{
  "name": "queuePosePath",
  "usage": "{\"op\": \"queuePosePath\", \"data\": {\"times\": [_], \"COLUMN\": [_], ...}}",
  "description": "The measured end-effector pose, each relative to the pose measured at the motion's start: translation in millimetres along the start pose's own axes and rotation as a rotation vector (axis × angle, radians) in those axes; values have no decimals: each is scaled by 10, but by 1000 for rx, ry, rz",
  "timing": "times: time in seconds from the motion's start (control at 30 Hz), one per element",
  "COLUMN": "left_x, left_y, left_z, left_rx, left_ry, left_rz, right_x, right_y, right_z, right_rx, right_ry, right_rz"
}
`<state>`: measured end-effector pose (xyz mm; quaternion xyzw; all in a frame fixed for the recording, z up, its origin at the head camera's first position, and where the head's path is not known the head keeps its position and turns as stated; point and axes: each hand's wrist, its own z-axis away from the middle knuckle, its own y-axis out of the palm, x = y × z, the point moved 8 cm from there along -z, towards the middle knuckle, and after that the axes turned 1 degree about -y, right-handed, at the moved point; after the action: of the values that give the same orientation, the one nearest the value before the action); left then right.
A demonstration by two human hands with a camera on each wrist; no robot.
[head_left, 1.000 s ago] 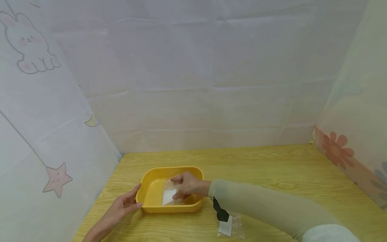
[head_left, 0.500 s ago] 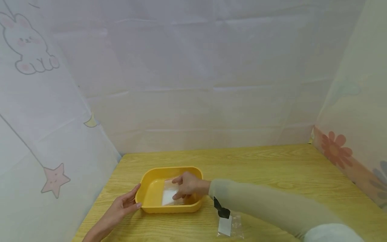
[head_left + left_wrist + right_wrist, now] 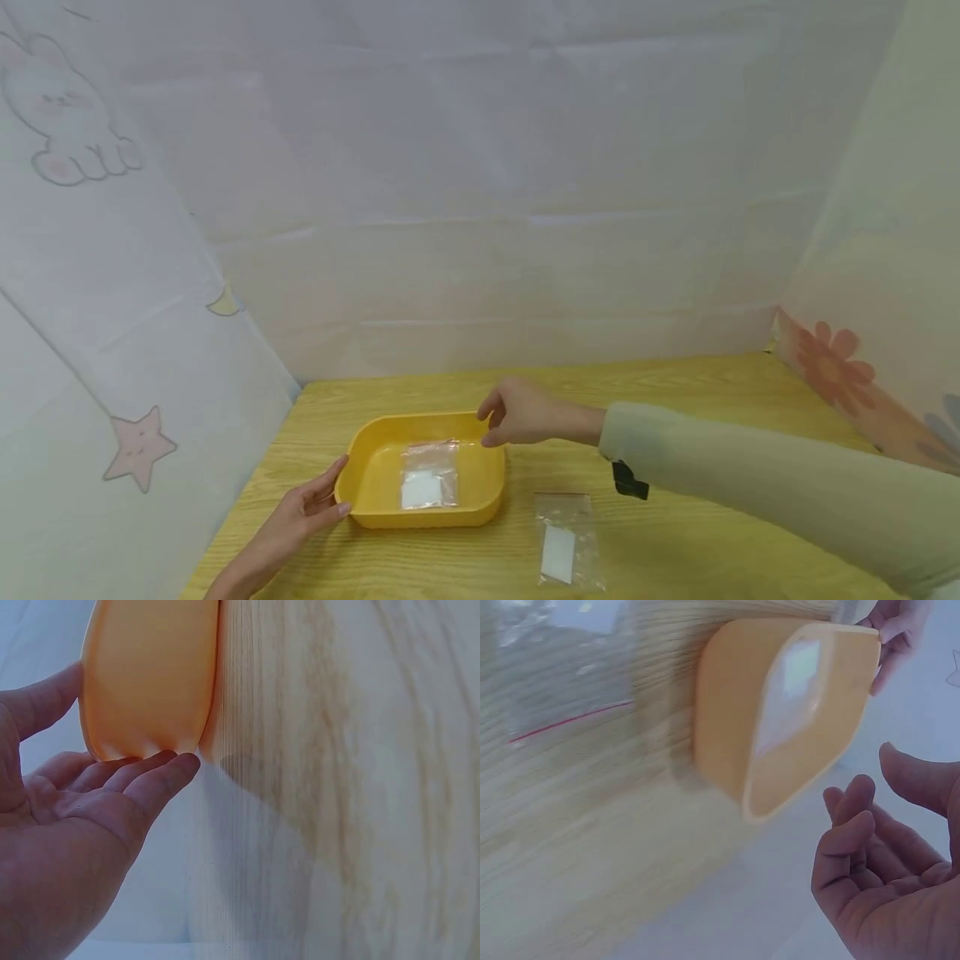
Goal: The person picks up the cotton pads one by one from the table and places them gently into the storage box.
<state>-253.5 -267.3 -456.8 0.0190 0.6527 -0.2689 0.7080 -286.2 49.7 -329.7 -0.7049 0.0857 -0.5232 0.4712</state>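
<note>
My left hand (image 3: 300, 512) holds the left end of a yellow plastic basin (image 3: 427, 518), its thumb near the front corner and its fingers along the end wall. In the left wrist view that thumb meets the basin's rim. Inside the basin lies a small clear zip bag (image 3: 429, 475) with a white rectangular piece in it. Over the basin's back right rim hovers my right hand (image 3: 522, 412), fingers loosely bent and holding nothing. A second clear zip bag (image 3: 566, 542) with a white rectangle lies on the table to the basin's right; its red seal line shows in the right wrist view.
The wood-grain table (image 3: 697, 467) carries these things. A pale wall sheet (image 3: 525, 208) rises behind it, and printed sheets stand at both sides, with a pink star (image 3: 141, 448) on the left and a red flower (image 3: 834, 367) on the right.
My right hand has let go of the zip bag inside the basin and moved up and right to the rim. The bag on the table is uncovered. My left hand has not moved.
</note>
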Motion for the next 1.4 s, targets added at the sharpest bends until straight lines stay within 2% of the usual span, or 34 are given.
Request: {"op": "queuePosePath", "data": {"times": [0.13,0.23,0.47,0.6,0.8,1.03,1.27,1.4], "left_x": [-3,8,29,40,38,31,29,32], "left_y": [-42,-66,-80,-65,-42,-54,-48,-46], "left_z": [23,31,39,60,69,74,64,66], "left_rx": [-13,-19,-17,-6,9,-3,-15,-8], "left_ry": [-2,-11,-27,-35,-27,-30,-35,-40], "left_rz": [-10,-10,-3,11,41,39,26,22], "right_x": [-151,-299,-802,-926,-985,-1196,-1361,-1398], "right_y": [-138,-110,320,512,600,473,388,382], "right_z": [270,503,1020,1208,1312,1316,1320,1320], "right_rx": [-14,-6,58,47,14,-26,-35,-37], "right_ry": [-33,-54,-9,2,27,51,40,7], "right_rz": [47,99,118,104,166,175,87,95]}}
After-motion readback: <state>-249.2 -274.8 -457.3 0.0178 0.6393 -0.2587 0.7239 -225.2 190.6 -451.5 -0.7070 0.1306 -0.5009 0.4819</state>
